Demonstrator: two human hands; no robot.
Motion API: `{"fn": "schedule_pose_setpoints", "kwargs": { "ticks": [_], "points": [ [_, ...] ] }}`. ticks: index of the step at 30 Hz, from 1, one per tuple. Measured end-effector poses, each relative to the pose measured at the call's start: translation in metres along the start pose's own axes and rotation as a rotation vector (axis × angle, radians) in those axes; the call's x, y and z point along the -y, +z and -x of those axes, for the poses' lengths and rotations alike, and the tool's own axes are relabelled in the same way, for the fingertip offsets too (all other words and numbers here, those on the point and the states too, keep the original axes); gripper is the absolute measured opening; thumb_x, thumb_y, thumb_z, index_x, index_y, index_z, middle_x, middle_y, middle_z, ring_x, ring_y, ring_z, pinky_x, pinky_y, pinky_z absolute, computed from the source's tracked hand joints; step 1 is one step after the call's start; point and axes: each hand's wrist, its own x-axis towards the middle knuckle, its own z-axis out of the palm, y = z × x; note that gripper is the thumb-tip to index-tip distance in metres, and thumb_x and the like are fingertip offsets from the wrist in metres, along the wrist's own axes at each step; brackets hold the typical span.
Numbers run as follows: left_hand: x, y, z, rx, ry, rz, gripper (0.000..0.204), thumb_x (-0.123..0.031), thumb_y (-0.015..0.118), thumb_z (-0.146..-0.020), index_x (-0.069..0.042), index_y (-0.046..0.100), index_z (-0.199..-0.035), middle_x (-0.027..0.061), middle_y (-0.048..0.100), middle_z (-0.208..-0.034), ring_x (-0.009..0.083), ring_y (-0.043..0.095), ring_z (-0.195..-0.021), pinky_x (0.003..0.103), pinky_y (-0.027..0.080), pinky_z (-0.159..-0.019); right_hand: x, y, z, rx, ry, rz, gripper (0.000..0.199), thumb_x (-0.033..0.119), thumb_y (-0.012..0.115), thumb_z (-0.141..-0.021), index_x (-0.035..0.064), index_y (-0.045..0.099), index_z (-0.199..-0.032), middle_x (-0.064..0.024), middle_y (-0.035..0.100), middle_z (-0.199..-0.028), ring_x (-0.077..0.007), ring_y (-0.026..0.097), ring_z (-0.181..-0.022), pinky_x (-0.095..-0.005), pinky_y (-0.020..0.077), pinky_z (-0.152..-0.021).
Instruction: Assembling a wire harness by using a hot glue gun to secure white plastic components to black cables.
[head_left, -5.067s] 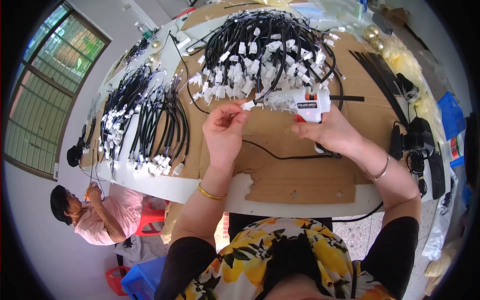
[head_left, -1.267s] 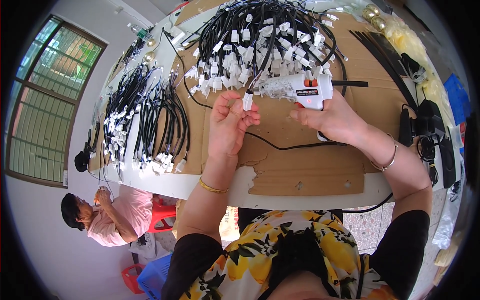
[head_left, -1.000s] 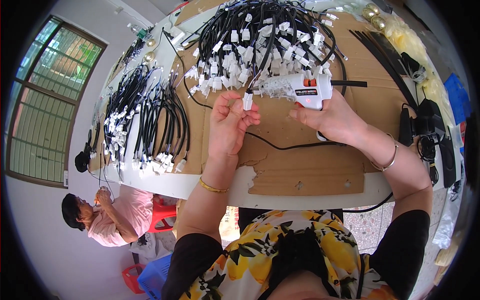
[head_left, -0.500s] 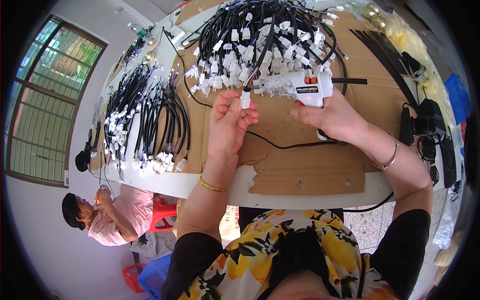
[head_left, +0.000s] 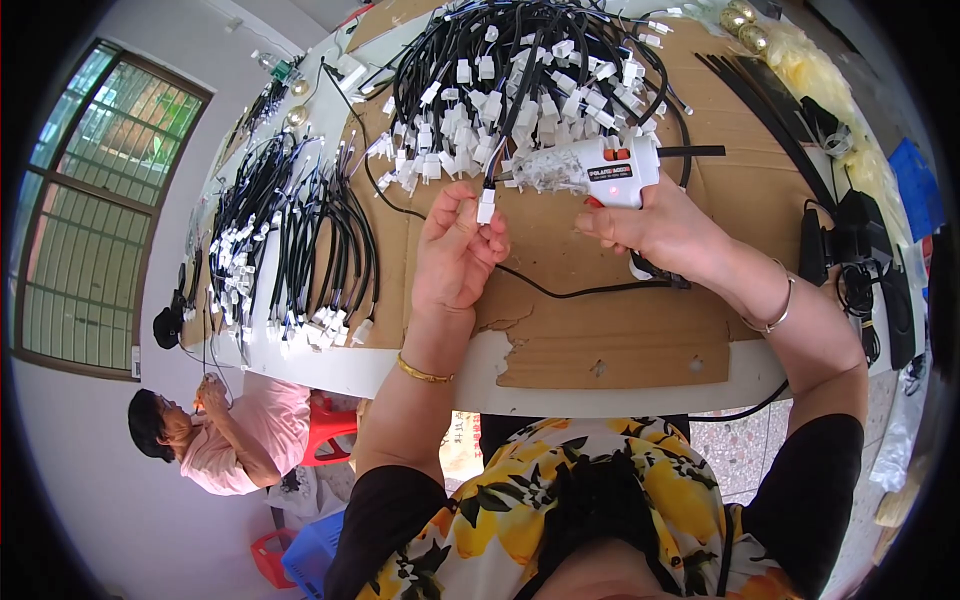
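Between the thumb and fingers of my left hand (head_left: 455,245) is a white plastic connector (head_left: 486,207), held upright with its wires leading up toward the pile. My right hand (head_left: 665,225) grips a white hot glue gun (head_left: 610,176) by its handle. Its clear, glue-crusted nozzle end points left, close to the wire end of the connector; whether the tip touches cannot be made out. A black glue stick (head_left: 690,151) pokes out of the gun's back. Just beyond both hands lies a big heap of black cables with white connectors (head_left: 530,100).
More cable bundles (head_left: 325,240) lie at the left. Cardboard (head_left: 620,345) covers much of the white table, and the gun's cord (head_left: 560,293) crosses it. Black strips (head_left: 765,120) and power adapters (head_left: 860,230) sit at the right. Another person (head_left: 225,430) sits at the lower left.
Both hands, the connector and the glue gun have shifted slightly left. The gun is still level with the connector's wire end, and both grips are unchanged.
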Motion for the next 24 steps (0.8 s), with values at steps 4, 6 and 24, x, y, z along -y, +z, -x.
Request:
{"fn": "schedule_pose_setpoints", "kwargs": {
  "ticks": [4,6,24],
  "points": [
    [-0.0008,-0.0027,-0.0002,0.02,-0.021,0.083,0.01,-0.012,0.044,-0.088,-0.011,0.044,-0.098,0.0098,0.056,-0.074,0.0151,0.052,-0.06,0.023,0.04,-0.052,0.0021,-0.0003,0.0003,0.006,0.048,-0.092,0.018,0.018,0.063,-0.074,0.003,0.055,-0.08,0.0,0.051,-0.063,-0.0062,0.047,-0.056,-0.0205,0.0383,-0.051],
    [-0.0018,-0.0032,0.0003,0.024,-0.027,0.076,0.01,-0.012,0.044,-0.088,-0.012,0.044,-0.098,0.0097,0.056,-0.073,0.015,0.051,-0.06,0.023,0.04,-0.052,0.0036,0.0002,0.0007,-0.002,0.065,-0.106,0.018,0.019,0.063,-0.073,0.0024,0.056,-0.076,-0.0005,0.051,-0.061,-0.0066,0.047,-0.055,-0.0205,0.0381,-0.05],
    [-0.0025,-0.0028,-0.0006,0.062,-0.036,0.067,0.008,-0.013,0.043,-0.089,-0.012,0.044,-0.097,0.0086,0.054,-0.072,0.0138,0.05,-0.058,0.022,0.039,-0.051,0.0035,-0.0013,-0.0003,-0.01,0.12,-0.06,0.021,0.02,0.064,-0.073,0.0021,0.056,-0.081,-0.001,0.052,-0.062,-0.0059,0.048,-0.053,-0.0204,0.0378,-0.046]
  ]
}}
